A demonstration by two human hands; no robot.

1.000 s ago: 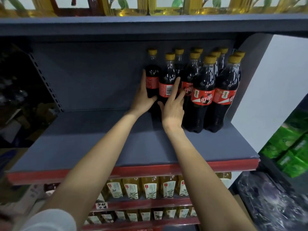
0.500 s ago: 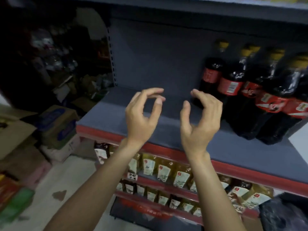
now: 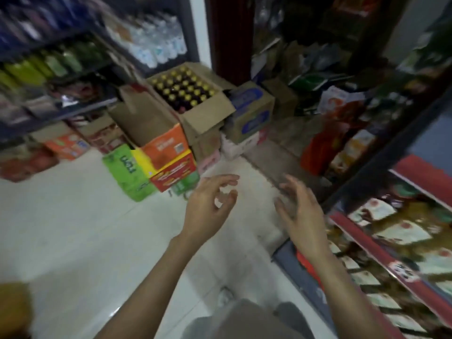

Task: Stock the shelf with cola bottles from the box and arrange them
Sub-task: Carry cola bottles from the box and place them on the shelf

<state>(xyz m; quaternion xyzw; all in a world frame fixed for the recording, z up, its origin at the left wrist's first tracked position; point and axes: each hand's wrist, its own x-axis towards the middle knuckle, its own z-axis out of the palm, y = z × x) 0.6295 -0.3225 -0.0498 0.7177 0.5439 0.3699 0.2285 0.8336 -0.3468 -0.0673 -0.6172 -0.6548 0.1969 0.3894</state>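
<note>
The open brown cardboard box [image 3: 193, 104] of dark cola bottles with yellow caps [image 3: 183, 88] stands on top of other stacked cartons across the aisle, ahead and left of centre, with its flaps folded outward. The caps show in tight rows inside it; bottle count cannot be told through the blur. One second ago the view faced the grey shelf board with the cola bottles grouped at its right end and both hands laid against them; half a second ago the view had swung left and the hands had come off the bottles, raised in front of the shelf. Now that shelf board and its bottles are out of view, and the camera looks down the aisle toward the box.

The left hand [image 3: 208, 206] is held out over the pale floor [image 3: 73, 228], empty, its fingers loosely curled with thumb and forefinger apart. The right hand [image 3: 300, 211] is beside it, also empty, fingers spread and relaxed; its edges are blurred. Neither hand touches anything, and both are well short of the box.

Below the box sit an orange carton [image 3: 166, 145], a red and yellow carton [image 3: 176, 172] and a green carton [image 3: 124, 167]. A brown carton with blue print [image 3: 252, 111] stands just right of the box. At right, a red-edged lower shelf [image 3: 381, 255] holds yellow bottles with pale labels [image 3: 401, 231]. At left, another rack carries green bottles [image 3: 36, 69] and clear bottles [image 3: 156, 45]. Grey trouser legs [image 3: 244, 319] show at the bottom edge.
</note>
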